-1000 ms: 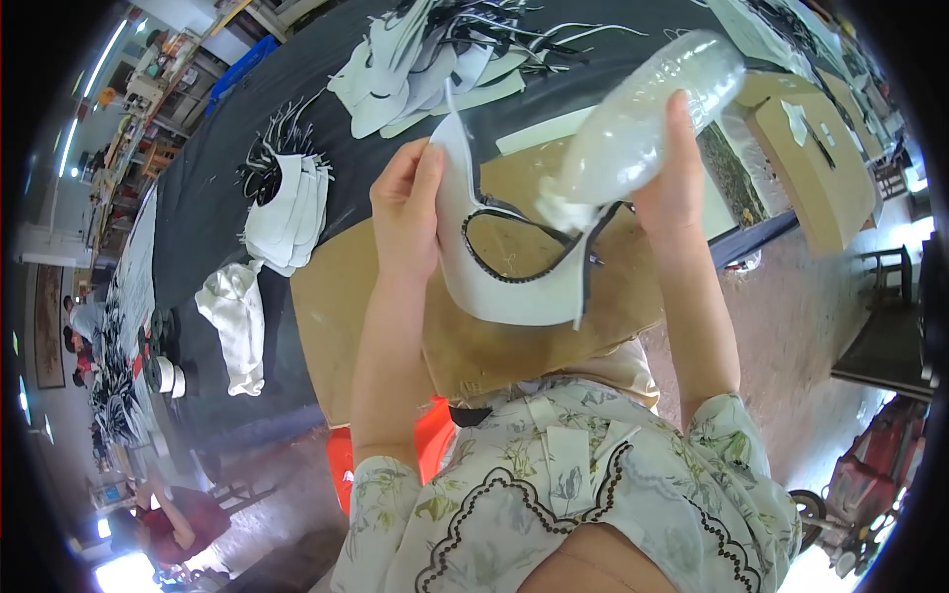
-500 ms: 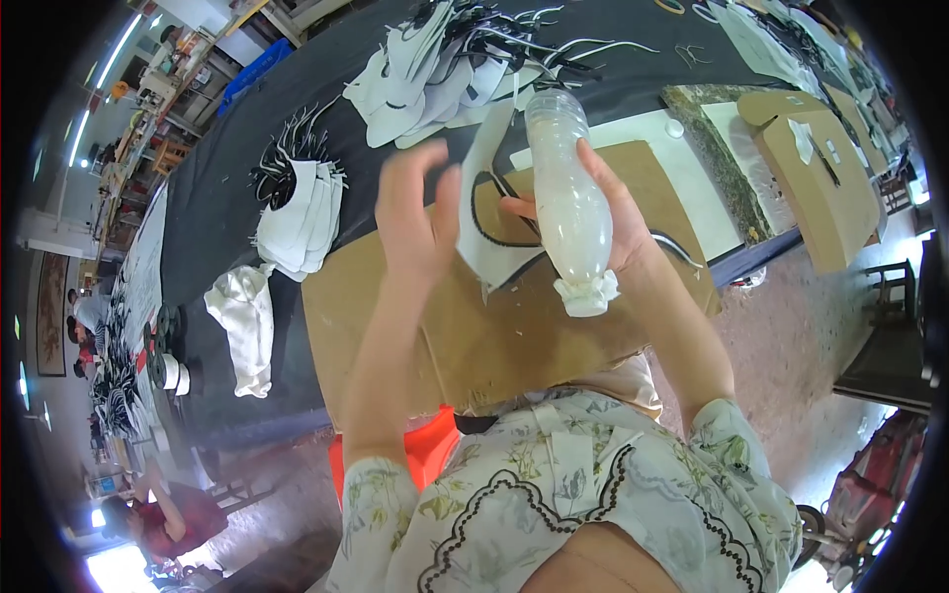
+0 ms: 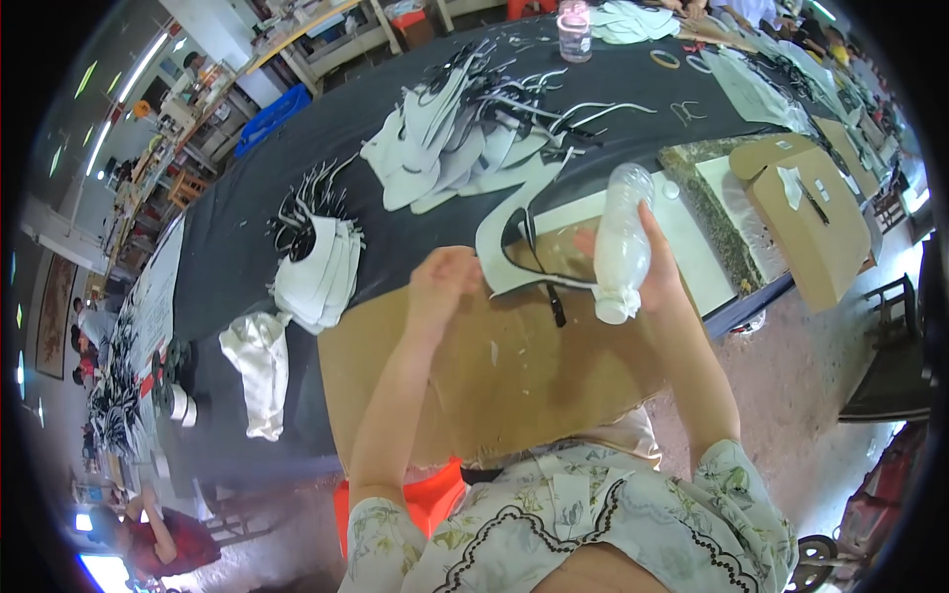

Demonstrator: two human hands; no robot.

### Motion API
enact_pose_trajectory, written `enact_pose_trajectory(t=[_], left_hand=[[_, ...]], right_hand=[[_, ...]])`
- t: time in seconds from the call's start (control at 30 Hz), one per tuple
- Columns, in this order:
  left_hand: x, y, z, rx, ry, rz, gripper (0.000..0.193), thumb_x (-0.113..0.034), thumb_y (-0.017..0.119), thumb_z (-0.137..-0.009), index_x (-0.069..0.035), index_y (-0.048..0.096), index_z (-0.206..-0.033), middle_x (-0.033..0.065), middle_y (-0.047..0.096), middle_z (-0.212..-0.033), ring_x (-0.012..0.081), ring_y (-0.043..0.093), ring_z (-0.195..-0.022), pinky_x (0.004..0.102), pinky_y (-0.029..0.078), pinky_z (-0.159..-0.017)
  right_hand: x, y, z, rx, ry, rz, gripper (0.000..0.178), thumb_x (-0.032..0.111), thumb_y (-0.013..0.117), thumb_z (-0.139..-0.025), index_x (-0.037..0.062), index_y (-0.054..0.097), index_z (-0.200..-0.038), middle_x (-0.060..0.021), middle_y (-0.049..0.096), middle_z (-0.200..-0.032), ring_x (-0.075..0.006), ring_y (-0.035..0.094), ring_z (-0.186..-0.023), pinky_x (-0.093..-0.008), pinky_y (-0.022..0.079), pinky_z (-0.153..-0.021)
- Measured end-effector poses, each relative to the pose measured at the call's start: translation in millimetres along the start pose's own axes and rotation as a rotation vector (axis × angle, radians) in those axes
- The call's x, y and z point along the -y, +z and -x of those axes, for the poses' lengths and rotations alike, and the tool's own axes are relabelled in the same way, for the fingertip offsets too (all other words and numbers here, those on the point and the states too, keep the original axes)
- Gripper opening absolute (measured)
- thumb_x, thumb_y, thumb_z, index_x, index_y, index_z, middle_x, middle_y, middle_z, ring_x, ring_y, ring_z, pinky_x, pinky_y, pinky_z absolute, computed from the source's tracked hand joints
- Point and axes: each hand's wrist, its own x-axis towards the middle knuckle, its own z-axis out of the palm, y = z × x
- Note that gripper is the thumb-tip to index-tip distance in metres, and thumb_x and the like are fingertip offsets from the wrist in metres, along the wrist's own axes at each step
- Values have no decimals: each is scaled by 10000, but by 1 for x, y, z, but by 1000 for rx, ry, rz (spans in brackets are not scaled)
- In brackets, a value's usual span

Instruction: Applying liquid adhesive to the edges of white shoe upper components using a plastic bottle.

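My right hand (image 3: 664,272) is wrapped round a clear plastic bottle (image 3: 625,232) with whitish contents, its white capped end tilted down toward me. To its left, a curved white cut piece (image 3: 504,252) with a dark inner edge lies over the cardboard sheet (image 3: 494,385). My left hand (image 3: 442,287) is at that piece's left edge, fingers curled in; whatever they pinch, if anything, is hidden. Partly under the piece lies a slim tool with a black handle (image 3: 559,308), its kind unclear.
A heap of white cut pieces (image 3: 425,148) with black-and-white strips lies at the back. A smaller stack (image 3: 321,272) and a crumpled white cloth (image 3: 259,371) are on the left. A stone slab (image 3: 722,188) and an opened cardboard box (image 3: 806,222) are right; a pink-lidded bottle (image 3: 574,35) stands far back.
The bottle in my right hand has moved right and slightly down, away from the curved piece. My left hand has lowered to the piece's left edge, its fingers curling. The view has shifted.
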Motion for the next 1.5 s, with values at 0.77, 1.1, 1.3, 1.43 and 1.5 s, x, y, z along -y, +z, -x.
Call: enact_pose_trajectory(t=[0.77, 1.1, 1.3, 1.43, 1.5], left_hand=[[15, -27, -201, -752, -244, 899, 581, -321, 691, -738, -94, 446, -1213, 63, 445, -1148, 210, 427, -1059, 383, 308, -951], [17, 11, -225, -403, 7, 1086, 420, -319, 593, -851, -102, 491, -1196, 63, 534, -1181, 264, 534, -1036, 421, 423, -920], [19, 62, -264, -396, -138, 1117, 394, -329, 485, -909, -84, 455, -1216, 107, 540, -1144, 294, 501, -1085, 529, 441, -879], [18, 126, -284, -453, -84, 1296, 360, -324, 367, -955, -59, 492, -1163, 112, 566, -1131, 324, 552, -1036, 514, 471, -878], [15, 172, -282, -434, -89, 1326, 375, -342, 372, -955, -60, 475, -1180, 110, 567, -1125, 312, 558, -1025, 504, 487, -865]], right_hand=[[75, 8, -38, 24, -119, 182, 756, 584, 491, -827, 28, 301, -1302, -228, 487, -1196, -281, 529, -1044, -385, 511, -781], [81, 5, -38, -6, -181, 111, 692, 549, 484, -849, 32, 325, -1280, -228, 518, -1153, -282, 567, -975, -392, 519, -762], [97, -12, -10, -27, -243, 98, 680, 539, 468, -862, 32, 311, -1287, -231, 513, -1144, -280, 571, -958, -389, 524, -761], [112, -21, 14, -42, -302, 72, 694, 540, 465, -863, 23, 301, -1295, -227, 513, -1145, -275, 578, -947, -384, 526, -758], [120, -29, 25, -45, -329, 77, 697, 544, 468, -859, 27, 303, -1297, -225, 512, -1147, -271, 580, -945, -383, 527, -758]])
